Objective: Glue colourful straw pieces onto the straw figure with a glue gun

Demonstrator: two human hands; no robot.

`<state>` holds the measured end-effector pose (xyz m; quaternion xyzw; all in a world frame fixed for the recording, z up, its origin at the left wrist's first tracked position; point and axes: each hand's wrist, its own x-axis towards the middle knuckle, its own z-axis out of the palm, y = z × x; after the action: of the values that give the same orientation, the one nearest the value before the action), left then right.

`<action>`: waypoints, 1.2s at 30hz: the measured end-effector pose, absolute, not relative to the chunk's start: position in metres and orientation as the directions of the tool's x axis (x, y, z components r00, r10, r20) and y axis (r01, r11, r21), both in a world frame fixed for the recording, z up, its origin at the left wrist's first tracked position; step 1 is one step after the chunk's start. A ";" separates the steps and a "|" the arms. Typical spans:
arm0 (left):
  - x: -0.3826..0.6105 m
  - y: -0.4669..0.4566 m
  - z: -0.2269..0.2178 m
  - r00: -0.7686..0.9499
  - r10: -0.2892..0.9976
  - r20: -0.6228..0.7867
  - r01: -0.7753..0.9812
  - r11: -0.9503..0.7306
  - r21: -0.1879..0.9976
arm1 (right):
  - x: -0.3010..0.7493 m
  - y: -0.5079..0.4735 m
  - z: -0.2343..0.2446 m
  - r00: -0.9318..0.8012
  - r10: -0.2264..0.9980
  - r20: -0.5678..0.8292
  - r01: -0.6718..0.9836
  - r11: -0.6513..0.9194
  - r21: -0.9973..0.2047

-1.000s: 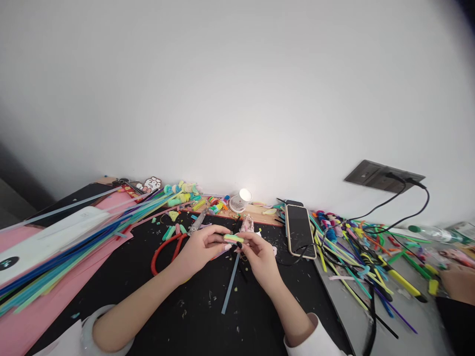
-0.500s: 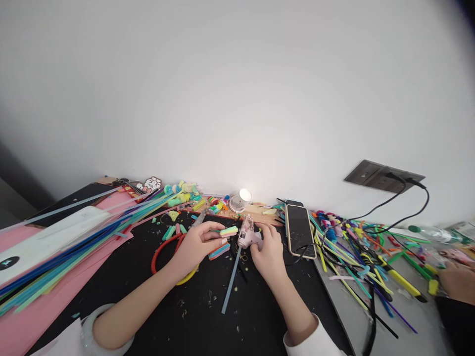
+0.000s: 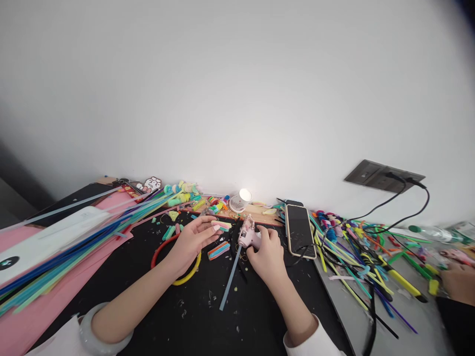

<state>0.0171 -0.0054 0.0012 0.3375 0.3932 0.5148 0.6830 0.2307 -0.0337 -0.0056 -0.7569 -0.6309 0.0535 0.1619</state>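
My left hand [image 3: 190, 240] pinches a small bundle of glued straw pieces [image 3: 221, 225], yellow, pink and green, at its fingertips above the black mat [image 3: 208, 306]. My right hand [image 3: 267, 252] is wrapped round a pink hot glue gun [image 3: 248, 236] resting on the mat, nozzle pointing away from me. A second striped straw bundle [image 3: 218, 250] lies on the mat between the hands. A grey glue stick [image 3: 229, 282] lies slanted just below the gun.
Red and yellow rings [image 3: 177, 262] lie under my left wrist. Long coloured straws [image 3: 74, 237] fan out at left over pink paper. A phone [image 3: 299, 230] lies right of the gun, with cables and scattered straws [image 3: 356, 252] beyond. Another person's hand [image 3: 456, 284] is at the far right edge.
My right hand let go of the straw bundle and moved right to grip the glue gun. My left hand kept the bundle and drew it slightly left and back.
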 end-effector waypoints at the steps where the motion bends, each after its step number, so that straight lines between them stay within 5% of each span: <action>1: 0.017 -0.005 0.001 0.167 0.967 -0.195 -0.453 0.250 0.856 | 0.231 -0.034 -0.005 0.202 0.972 0.115 0.940 -0.160 -0.302; 7: 0.016 -0.005 0.004 0.174 0.966 -0.189 -0.469 0.250 0.847 | 0.229 -0.033 0.001 0.218 0.974 0.064 0.929 -0.186 -0.321; 15: 0.015 -0.008 0.007 0.168 0.970 -0.176 -0.476 0.236 0.847 | 0.231 -0.034 -0.002 0.165 0.968 0.190 0.898 -0.068 -0.434; 23: 0.016 -0.009 0.007 0.166 0.969 -0.182 -0.452 0.239 0.859 | 0.234 -0.033 -0.007 0.143 0.939 0.311 0.733 0.111 -0.671; 36: 0.016 -0.007 0.007 0.147 0.971 -0.186 -0.453 0.233 0.861 | 0.230 -0.036 0.000 0.167 0.916 0.366 0.651 0.176 -0.738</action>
<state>0.0157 -0.0070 0.0067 0.3317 0.3911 0.5228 0.6809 0.2302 -0.0355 -0.0005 -0.6241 -0.6276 0.1500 0.4406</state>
